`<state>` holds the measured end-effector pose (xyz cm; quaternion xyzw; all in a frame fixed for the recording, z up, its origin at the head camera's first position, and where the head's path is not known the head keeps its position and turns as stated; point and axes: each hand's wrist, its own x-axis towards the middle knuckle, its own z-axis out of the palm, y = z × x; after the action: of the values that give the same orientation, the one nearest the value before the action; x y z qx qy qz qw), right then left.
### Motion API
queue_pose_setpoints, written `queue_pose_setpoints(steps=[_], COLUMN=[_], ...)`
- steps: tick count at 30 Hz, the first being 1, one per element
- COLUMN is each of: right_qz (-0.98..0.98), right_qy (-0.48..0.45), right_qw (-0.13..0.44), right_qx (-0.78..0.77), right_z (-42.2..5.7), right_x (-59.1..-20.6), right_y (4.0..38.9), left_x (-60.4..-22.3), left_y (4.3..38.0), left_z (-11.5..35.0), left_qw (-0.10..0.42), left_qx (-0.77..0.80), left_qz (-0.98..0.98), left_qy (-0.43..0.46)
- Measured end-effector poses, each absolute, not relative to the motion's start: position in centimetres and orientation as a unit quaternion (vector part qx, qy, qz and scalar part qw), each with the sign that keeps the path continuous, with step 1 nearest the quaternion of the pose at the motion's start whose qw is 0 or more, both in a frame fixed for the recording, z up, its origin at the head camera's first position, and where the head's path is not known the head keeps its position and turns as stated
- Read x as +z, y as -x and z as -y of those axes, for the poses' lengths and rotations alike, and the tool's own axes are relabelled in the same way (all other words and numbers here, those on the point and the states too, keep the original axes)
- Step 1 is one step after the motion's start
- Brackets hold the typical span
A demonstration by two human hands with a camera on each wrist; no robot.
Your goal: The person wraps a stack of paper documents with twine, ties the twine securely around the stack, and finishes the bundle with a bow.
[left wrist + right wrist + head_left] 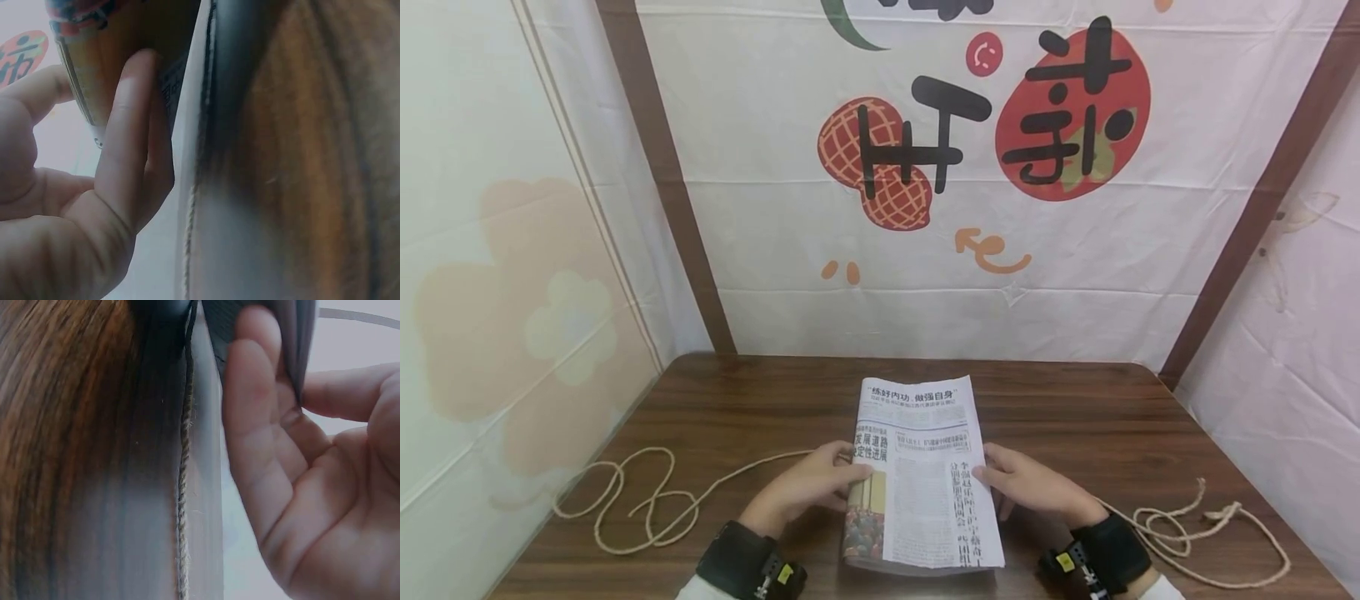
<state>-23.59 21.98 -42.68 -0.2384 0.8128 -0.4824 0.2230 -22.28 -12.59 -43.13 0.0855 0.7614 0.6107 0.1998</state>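
A folded newspaper (925,492) is held between both hands above the table, its printed face up. On its left edge my left hand (816,483) grips with the thumb on top; the left wrist view shows that hand's fingers (128,119) against the underside. My right hand (1037,483) pinches the right edge in the same way, thumb above and fingers (250,419) beneath, as the right wrist view shows. A thin twine rope (700,500) lies across the table, running behind the hands. Under the newspaper its middle is hidden in the head view.
The brown wood-grain table (760,392) carries loose rope coils at the left and a looped, knotted rope end (1225,512) at the right. A printed cloth wall (775,250) stands behind the table, with cloth sides left and right. Each wrist wears a black strap (737,558) with a camera.
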Motion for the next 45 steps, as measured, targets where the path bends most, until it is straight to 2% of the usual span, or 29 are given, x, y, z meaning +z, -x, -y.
queue_pose_setpoints(steps=[12,20,30,32,39,45], right_qz=[-0.843,-0.873,-0.868,-0.866,-0.865,-0.87], right_qy=[0.206,0.186,0.181,0.18,0.174,0.163], right_qw=[0.22,0.178,0.19,0.193,0.184,0.167], right_qx=[-0.446,-0.414,-0.422,-0.425,-0.434,-0.435], right_z=[-21.1,-21.6,-21.9,-22.0,-22.7,-23.4], right_x=[-43.8,-44.2,-44.0,-43.9,-43.6,-43.2], right_y=[23.3,23.7,23.9,23.9,24.2,24.3], left_x=[-43.4,-42.8,-42.3,-41.6,-38.6,-36.6], left_y=[22.3,22.3,22.6,22.7,22.6,22.0], left_z=[13.3,13.5,14.4,15.5,21.3,25.1], left_qw=[0.2,0.178,0.186,0.177,0.093,0.069], left_qx=[0.53,0.478,0.471,0.468,0.438,0.425], left_qz=[-0.816,-0.854,-0.854,-0.857,-0.891,-0.901], left_qy=[-0.114,-0.108,-0.121,-0.123,-0.073,-0.058])
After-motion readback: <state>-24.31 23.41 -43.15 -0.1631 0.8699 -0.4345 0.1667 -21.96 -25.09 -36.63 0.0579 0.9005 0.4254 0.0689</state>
